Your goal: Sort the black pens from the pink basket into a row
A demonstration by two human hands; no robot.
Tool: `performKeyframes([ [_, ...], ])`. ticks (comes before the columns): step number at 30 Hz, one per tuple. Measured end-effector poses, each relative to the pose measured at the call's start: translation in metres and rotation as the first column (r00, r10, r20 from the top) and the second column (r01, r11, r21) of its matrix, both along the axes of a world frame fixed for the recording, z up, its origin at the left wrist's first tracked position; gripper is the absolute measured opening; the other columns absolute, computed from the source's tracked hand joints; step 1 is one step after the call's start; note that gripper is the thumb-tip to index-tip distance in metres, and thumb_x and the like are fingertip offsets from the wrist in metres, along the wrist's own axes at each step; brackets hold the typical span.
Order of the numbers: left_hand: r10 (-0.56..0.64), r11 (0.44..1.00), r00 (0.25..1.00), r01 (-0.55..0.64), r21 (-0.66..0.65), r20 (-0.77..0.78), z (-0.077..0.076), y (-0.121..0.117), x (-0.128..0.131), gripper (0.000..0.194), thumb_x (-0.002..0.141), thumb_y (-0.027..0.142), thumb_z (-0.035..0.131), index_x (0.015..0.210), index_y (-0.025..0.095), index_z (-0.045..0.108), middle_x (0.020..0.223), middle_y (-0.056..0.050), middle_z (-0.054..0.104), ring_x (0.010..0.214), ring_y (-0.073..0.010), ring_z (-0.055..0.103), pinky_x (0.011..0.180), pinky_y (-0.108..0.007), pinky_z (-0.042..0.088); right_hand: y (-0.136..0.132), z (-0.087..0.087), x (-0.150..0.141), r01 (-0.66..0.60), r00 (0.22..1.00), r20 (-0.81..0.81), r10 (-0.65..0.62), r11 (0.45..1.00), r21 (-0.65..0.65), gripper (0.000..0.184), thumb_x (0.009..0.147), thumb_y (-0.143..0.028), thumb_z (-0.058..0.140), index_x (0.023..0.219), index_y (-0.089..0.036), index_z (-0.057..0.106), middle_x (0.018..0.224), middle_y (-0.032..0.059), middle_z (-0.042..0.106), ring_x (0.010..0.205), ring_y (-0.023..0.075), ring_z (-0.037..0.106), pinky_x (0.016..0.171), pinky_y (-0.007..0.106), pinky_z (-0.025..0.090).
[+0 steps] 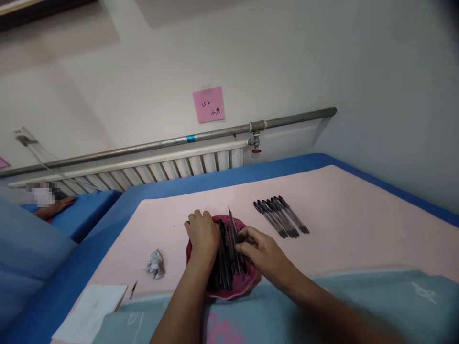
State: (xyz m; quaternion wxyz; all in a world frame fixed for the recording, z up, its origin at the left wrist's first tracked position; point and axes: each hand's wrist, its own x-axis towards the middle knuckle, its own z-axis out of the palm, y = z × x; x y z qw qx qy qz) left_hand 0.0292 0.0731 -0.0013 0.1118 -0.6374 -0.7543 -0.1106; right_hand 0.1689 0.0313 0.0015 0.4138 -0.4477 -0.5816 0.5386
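A dark pink basket (pixel 251 282) with a wavy rim sits in front of me, holding several black pens (pixel 223 260) in a loose bundle. One clear-barrelled pen (pixel 231 220) among them points its bare tip up and away from me. My right hand (pixel 260 248) is closed at the basket's right side, with thumb and forefinger pinched against this pen. Over the left rim, my left hand (pixel 203 234) has its fingers curled; what they grip is hidden behind the hand. To the right, several capped pens (pixel 278 217) lie side by side on the pink sheet.
A crumpled wrapper (pixel 155 264), a small dark pen-like piece (pixel 133 289) and white paper (pixel 91 310) lie at left. Teal cloth (pixel 358 296) covers the near edge of the pink-topped table (pixel 333 205). Behind are a radiator (pixel 182 167) and pipe (pixel 150 147). Another person's hand (pixel 62 206) rests far left.
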Motion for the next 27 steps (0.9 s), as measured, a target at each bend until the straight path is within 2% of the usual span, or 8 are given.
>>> performKeyframes([
  [7, 0.021, 0.999, 0.997, -0.022, 0.023, 0.075, 0.002, 0.003, -0.007, 0.023, 0.075, 0.027, 0.047, 0.089, 0.015, 0.061, 0.092, -0.012, 0.057, 0.091, -0.0284, 0.049, 0.072, -0.039, 0.037, -0.002, 0.004, -0.002, 0.011, 1.000, 0.015, -0.010, 1.000, -0.004, 0.006, 0.066, -0.018, 0.052, 0.072, -0.019, 0.050, 0.061, -0.0045, 0.049, 0.061, 0.0125, 0.048, 0.057, 0.024, 0.037],
  [12, -0.029, 0.999, 0.986, 0.022, 0.046, 0.162, 0.005, 0.000, -0.019, 0.020, 0.077, 0.026, 0.045, 0.087, 0.018, 0.060, 0.088, -0.008, 0.057, 0.086, -0.0217, 0.051, 0.073, -0.033, 0.037, -0.003, 0.001, -0.002, 0.013, 0.999, 0.043, -0.014, 1.000, 0.027, 0.005, 0.067, -0.018, 0.052, 0.073, -0.020, 0.051, 0.061, -0.0042, 0.050, 0.061, 0.0130, 0.048, 0.056, 0.024, 0.037],
  [16, -0.069, 0.997, 0.990, 0.066, 0.030, 0.125, 0.002, -0.004, -0.019, 0.015, 0.075, 0.020, 0.046, 0.082, 0.016, 0.059, 0.084, -0.008, 0.059, 0.085, -0.0228, 0.051, 0.074, -0.035, 0.036, -0.004, 0.001, -0.003, 0.005, 0.997, 0.082, -0.011, 0.997, 0.075, 0.003, 0.068, -0.018, 0.051, 0.070, -0.019, 0.052, 0.059, -0.0045, 0.049, 0.059, 0.0128, 0.046, 0.056, 0.025, 0.036],
  [20, -0.108, 0.994, 0.992, 0.106, 0.030, 0.065, -0.002, -0.007, -0.014, 0.015, 0.072, 0.015, 0.047, 0.081, 0.015, 0.059, 0.092, -0.010, 0.059, 0.092, -0.0264, 0.047, 0.074, -0.038, 0.035, -0.005, 0.003, -0.003, 0.006, 0.993, 0.114, -0.016, 0.996, 0.087, 0.003, 0.068, -0.016, 0.051, 0.069, -0.019, 0.052, 0.057, -0.0049, 0.046, 0.057, 0.0122, 0.044, 0.054, 0.024, 0.034],
  [27, -0.207, 0.978, 0.978, 0.207, 0.002, 0.032, -0.003, -0.013, -0.012, 0.013, 0.075, 0.015, 0.045, 0.080, 0.017, 0.057, 0.086, -0.007, 0.060, 0.088, -0.0238, 0.049, 0.075, -0.036, 0.033, -0.004, 0.002, -0.002, -0.006, 0.988, 0.155, -0.014, 0.992, 0.129, 0.005, 0.069, -0.014, 0.050, 0.070, -0.019, 0.052, 0.058, -0.0041, 0.048, 0.058, 0.0126, 0.045, 0.055, 0.025, 0.035],
])
